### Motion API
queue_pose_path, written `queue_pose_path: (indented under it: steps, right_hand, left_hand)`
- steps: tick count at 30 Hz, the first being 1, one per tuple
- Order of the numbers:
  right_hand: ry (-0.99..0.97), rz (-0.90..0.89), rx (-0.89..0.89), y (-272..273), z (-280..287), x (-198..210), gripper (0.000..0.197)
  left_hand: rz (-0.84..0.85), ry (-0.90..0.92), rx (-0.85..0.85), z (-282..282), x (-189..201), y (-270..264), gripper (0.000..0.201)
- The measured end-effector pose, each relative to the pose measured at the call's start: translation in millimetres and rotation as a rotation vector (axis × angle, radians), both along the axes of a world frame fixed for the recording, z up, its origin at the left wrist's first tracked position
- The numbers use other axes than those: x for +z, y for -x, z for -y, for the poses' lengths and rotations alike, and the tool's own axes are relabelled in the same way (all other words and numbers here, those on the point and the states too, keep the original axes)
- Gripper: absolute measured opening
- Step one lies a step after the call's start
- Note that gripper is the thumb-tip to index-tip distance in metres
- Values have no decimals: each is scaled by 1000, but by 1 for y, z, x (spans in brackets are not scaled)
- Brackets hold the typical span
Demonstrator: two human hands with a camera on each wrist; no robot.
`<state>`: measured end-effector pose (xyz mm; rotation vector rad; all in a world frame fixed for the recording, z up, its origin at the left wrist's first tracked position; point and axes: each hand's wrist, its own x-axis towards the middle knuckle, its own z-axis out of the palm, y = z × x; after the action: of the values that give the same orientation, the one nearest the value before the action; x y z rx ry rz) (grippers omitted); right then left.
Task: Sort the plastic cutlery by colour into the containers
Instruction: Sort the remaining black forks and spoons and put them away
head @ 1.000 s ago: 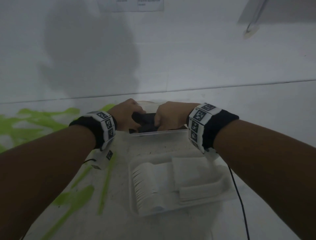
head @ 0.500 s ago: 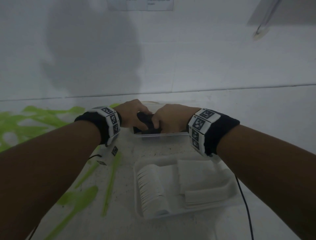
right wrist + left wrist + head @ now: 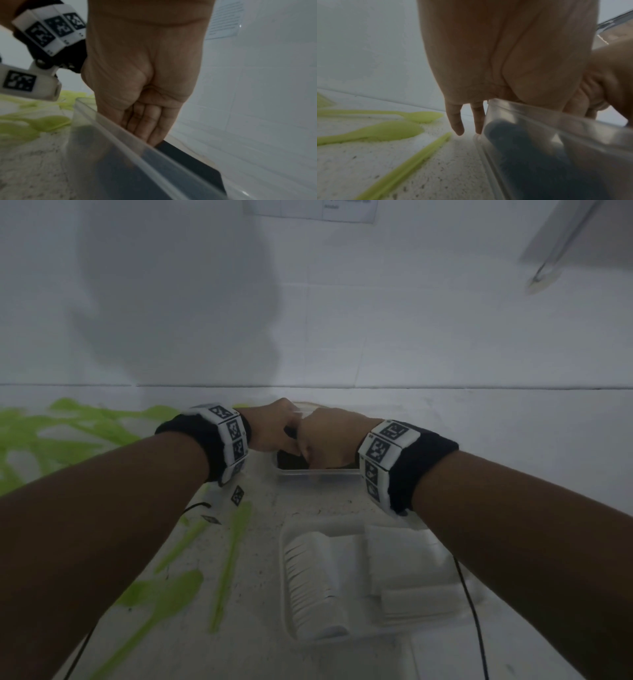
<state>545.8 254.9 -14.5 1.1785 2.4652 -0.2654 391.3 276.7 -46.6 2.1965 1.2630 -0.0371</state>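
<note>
Both hands meet over a clear plastic container (image 3: 318, 474) at the back of the table. My left hand (image 3: 274, 433) and right hand (image 3: 325, 440) hold a bundle of black cutlery (image 3: 291, 433) between them, down in the container. In the left wrist view the container wall (image 3: 530, 112) shows dark cutlery (image 3: 539, 155) behind it. Two left fingers (image 3: 456, 121) hang straight outside the wall. In the right wrist view the right fingers (image 3: 150, 121) reach past the rim (image 3: 120, 132) onto the black cutlery (image 3: 188, 159). Both thumbs are hidden.
A white tray (image 3: 284, 577) with stacked white cutlery (image 3: 311, 583) lies in front of the container. Green cutlery (image 3: 233, 559) is scattered on the table to the left, with green spoons (image 3: 385, 132) close to my left hand. A wall stands right behind.
The two hands have closed in on each other and sunk lower into the clear container with the black cutlery. Less of the black bundle shows between them.
</note>
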Motion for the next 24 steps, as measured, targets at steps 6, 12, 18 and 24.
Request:
queue_pose_path:
  steps: [6, 12, 18, 24]
  right_hand:
    - [19, 48, 17, -2, -1, 0, 26]
    - [0, -221, -164, -21, -1, 12, 27]
    - [0, -708, -372, 11, 18, 28, 46]
    - [93, -773, -347, 68, 57, 37, 76]
  left_hand:
    - [58, 15, 92, 6, 5, 4, 23]
    - [391, -63, 473, 31, 31, 35, 31]
    - [-22, -183, 491, 82, 64, 86, 66]
    - [-179, -66, 537, 138, 78, 137, 105]
